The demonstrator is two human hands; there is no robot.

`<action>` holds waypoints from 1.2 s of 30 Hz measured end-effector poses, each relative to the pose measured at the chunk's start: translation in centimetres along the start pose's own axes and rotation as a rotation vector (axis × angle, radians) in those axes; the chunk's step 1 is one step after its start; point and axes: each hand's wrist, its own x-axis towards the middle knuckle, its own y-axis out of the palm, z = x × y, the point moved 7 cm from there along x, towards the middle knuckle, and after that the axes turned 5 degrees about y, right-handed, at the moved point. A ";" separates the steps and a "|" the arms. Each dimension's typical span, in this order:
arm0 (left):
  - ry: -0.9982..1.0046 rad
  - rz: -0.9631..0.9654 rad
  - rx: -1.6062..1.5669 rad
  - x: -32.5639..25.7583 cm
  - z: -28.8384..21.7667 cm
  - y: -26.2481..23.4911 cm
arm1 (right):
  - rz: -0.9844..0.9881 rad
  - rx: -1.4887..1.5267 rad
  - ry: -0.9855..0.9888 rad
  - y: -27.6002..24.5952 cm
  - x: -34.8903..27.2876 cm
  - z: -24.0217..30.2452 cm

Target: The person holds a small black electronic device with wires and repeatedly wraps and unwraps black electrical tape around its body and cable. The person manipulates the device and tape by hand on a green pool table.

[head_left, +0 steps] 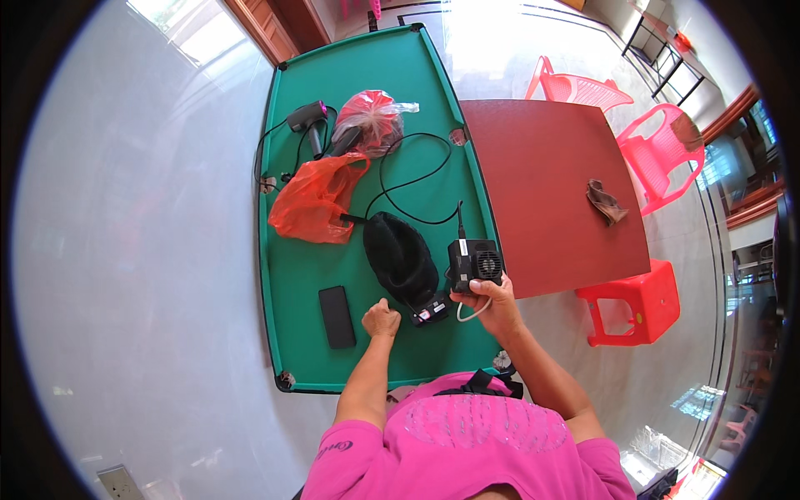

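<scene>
My right hand (493, 307) grips a black box-shaped device (475, 262) with a round fan grille, over the right side of the green table. A black cable (461, 218) runs into its far end, and a short white cord (476, 315) loops beneath it. My left hand (382, 319) is closed in a fist, with nothing seen in it. It is just left of a black fuzzy cap (398, 258), which has a small black device (430, 309) at its near end. Farther left lies a flat black rectangular block (337, 317).
The green pool table (392, 358) also bears a red plastic bag (312, 204), a clear bag with red contents (369, 121) and a hair dryer (308, 121). A red-brown table (550, 192) with a brown cloth (606, 202) adjoins; a red stool (642, 304) and pink chairs (658, 158) stand beyond.
</scene>
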 end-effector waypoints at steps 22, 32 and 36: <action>-0.352 -0.068 -0.171 1.2 3.2 0.1 | -0.017 -0.023 0.000 0.1 -0.3 -0.8; 0.502 -0.485 -0.719 -2.2 -10.3 -15.8 | -0.031 -0.005 -0.017 0.0 0.2 -0.9; 0.735 -0.479 -0.686 -6.2 -16.4 -19.4 | -0.051 -0.003 -0.035 -0.2 0.4 -1.1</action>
